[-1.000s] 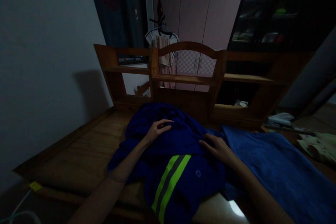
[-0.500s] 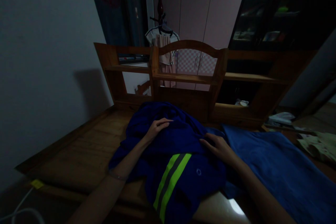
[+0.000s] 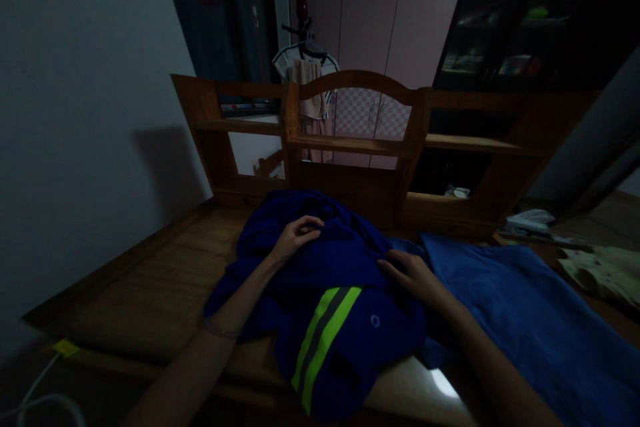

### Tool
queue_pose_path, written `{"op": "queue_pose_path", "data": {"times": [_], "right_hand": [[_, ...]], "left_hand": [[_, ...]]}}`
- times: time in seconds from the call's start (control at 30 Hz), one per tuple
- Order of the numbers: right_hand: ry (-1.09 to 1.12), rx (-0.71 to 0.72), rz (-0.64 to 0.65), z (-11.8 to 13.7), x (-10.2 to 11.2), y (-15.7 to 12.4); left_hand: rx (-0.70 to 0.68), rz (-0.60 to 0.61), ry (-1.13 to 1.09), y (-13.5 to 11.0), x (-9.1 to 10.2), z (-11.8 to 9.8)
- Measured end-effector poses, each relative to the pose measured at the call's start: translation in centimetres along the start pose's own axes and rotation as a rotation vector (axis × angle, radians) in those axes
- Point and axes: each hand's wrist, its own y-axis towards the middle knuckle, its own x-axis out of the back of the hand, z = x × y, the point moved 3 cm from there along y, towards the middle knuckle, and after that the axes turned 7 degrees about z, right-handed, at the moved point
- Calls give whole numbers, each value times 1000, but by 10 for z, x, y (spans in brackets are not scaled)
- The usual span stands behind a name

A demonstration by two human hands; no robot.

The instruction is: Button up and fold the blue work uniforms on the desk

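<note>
A bunched dark-blue work garment (image 3: 300,287) lies in front of me, with a yellow-green and grey reflective band (image 3: 325,340) and a small pale ring-shaped mark on its near part. Over its upper middle is my left hand (image 3: 296,238), fingers bent and the thumb apart from them, touching or just above the cloth. My right hand (image 3: 413,275) is at the garment's right side, with a fold of the cloth between its thumb and fingers. A lighter blue cloth (image 3: 505,307) spreads out to the right, partly behind my right forearm.
The wooden surface (image 3: 165,280) meets a wall on the left. Across the back stands a wooden shelf headboard (image 3: 350,143), with hanging clothes (image 3: 310,87) and a pink wardrobe (image 3: 370,20) beyond. A white cable (image 3: 40,377) runs at the lower left; pale cloth (image 3: 600,270) lies far right.
The fingers of my left hand have bent from a straighter position. My right hand stays at the same part of the garment. The whole view has shifted slightly.
</note>
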Motion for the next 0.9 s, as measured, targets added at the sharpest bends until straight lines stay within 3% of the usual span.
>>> {"op": "queue_pose_path", "data": {"times": [0.3, 0.5, 0.9], "right_hand": [[-6, -13, 9, -2, -1, -1], [-10, -19, 11, -2, -1, -1], [-12, -13, 15, 0, -1, -1]], "left_hand": [[-121, 0, 72, 1, 1, -5], [-7, 55, 92, -3, -3, -4], [22, 43, 136, -1, 2, 1]]}}
